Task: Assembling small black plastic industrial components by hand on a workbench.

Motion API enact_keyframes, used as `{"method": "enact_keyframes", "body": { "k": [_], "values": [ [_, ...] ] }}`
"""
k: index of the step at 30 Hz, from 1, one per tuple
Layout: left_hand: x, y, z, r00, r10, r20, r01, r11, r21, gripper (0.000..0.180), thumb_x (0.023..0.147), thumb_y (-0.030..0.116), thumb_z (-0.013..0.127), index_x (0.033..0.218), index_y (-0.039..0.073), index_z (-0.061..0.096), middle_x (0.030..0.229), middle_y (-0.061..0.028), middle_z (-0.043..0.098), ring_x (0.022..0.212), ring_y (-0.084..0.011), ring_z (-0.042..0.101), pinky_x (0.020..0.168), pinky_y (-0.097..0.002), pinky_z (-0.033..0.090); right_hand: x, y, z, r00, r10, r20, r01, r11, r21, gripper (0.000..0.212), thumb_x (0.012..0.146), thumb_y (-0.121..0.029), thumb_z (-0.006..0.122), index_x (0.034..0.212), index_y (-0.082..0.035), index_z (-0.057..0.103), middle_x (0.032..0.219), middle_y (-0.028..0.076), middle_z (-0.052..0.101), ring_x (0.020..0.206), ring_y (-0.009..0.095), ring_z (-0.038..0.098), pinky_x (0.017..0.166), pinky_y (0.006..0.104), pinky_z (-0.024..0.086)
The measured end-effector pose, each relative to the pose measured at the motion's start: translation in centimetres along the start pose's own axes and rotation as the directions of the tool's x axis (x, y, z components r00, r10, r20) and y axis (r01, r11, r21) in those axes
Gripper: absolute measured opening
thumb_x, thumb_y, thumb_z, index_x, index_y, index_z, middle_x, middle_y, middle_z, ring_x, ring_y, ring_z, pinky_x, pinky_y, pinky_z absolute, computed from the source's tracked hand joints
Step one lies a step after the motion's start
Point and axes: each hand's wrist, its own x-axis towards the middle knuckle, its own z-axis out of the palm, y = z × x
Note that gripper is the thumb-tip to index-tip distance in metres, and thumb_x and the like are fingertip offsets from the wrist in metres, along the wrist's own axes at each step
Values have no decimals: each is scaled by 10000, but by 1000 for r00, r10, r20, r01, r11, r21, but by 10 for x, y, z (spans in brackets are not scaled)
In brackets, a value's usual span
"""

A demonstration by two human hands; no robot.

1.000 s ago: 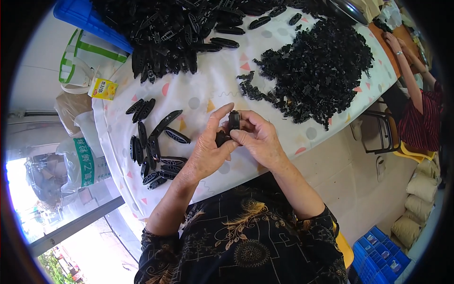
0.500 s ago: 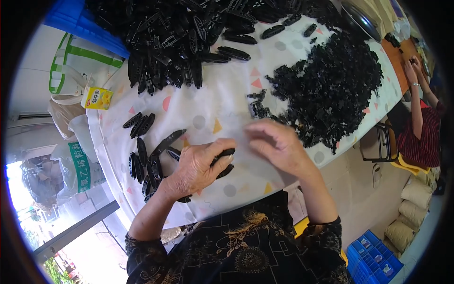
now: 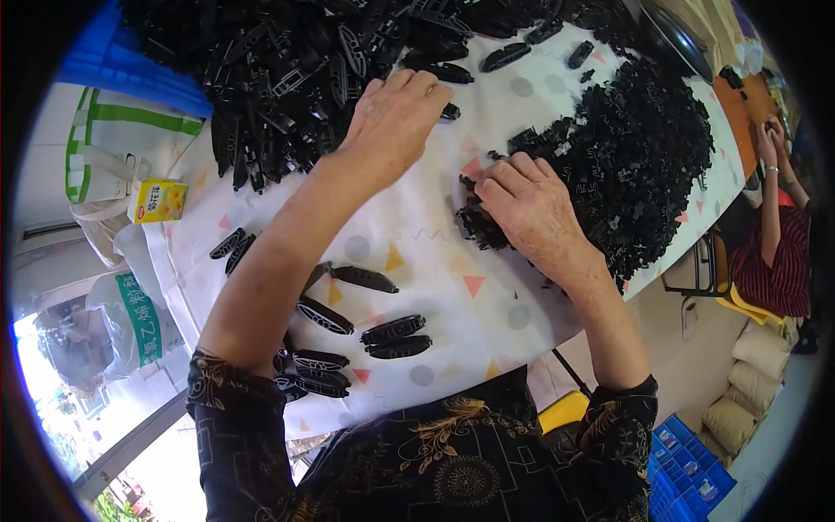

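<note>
A table is covered by a white cloth (image 3: pixel 417 244) with coloured triangles and dots. The left hand (image 3: pixel 396 117) is laid, fingers loosely bent, on the heap of long black parts (image 3: pixel 287 70) at 11 o'clock — whether one is gripped cannot be told. The right hand (image 3: pixel 531 209) is cupped over the small black clips (image 3: pixel 644 148) at 2 o'clock. Finished oval pieces (image 3: pixel 396 335) are lying near the body; sacks (image 3: pixel 757 383) are seen on the floor at 4 o'clock.

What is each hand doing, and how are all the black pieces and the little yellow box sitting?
left hand: palm down, fingers on the pile of long black pieces.
right hand: palm down, fingers in the heap of small black parts.
finished black ovals: lying flat, near the table edge.
yellow carton: lying on its side by the tablecloth.
</note>
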Motion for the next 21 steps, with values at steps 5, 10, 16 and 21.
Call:
{"method": "enact_keyframes", "body": {
  "k": [5, 10, 16, 21],
  "values": [
    [5, 7, 3, 996, -2, 84, 4, 1000, -30, 290, 798, 17, 559, 1082, 75, 583, 958, -73, 615, 945, -274, 598, 789, -387, 464, -8, 1, 8, 995, 41, -86, -36, 997, 61, 136, 708, -18, 669, 824, -29, 600, 818, 67, 583, 733, 237, 550, 650, 323, 443],
    [-19, 45, -19, 930, -345, 131, 357, 755, -550, 292, 877, 133, 572, 1161, 65, 563, 975, -72, 649, 860, -187, 626, 683, -315, 500, -17, -8, -3, 879, 478, -5, -358, 665, 655, 102, 805, -14, 665, 876, -15, 592, 797, 36, 608, 688, 162, 591, 636, 273, 470],
    [-66, 88, -46, 674, -481, 562, 576, -136, -806, 339, 973, 241, 501, 1258, 58, 486, 1002, -66, 654, 841, -114, 637, 619, -231, 510, -27, -33, -23, 760, 565, 322, -302, -131, 944, 98, 864, -55, 658, 937, -19, 602, 801, 20, 625, 711, 95, 594, 653, 244, 483],
    [-91, 119, -60, 706, -368, 605, 486, -370, -792, 303, 993, 218, 450, 1254, 73, 496, 994, -26, 636, 843, -97, 605, 656, -249, 505, -42, -62, -31, 768, 535, 351, -275, -219, 936, 93, 867, -61, 654, 938, -20, 610, 824, 34, 631, 715, 110, 603, 666, 249, 496]
  ]
}}
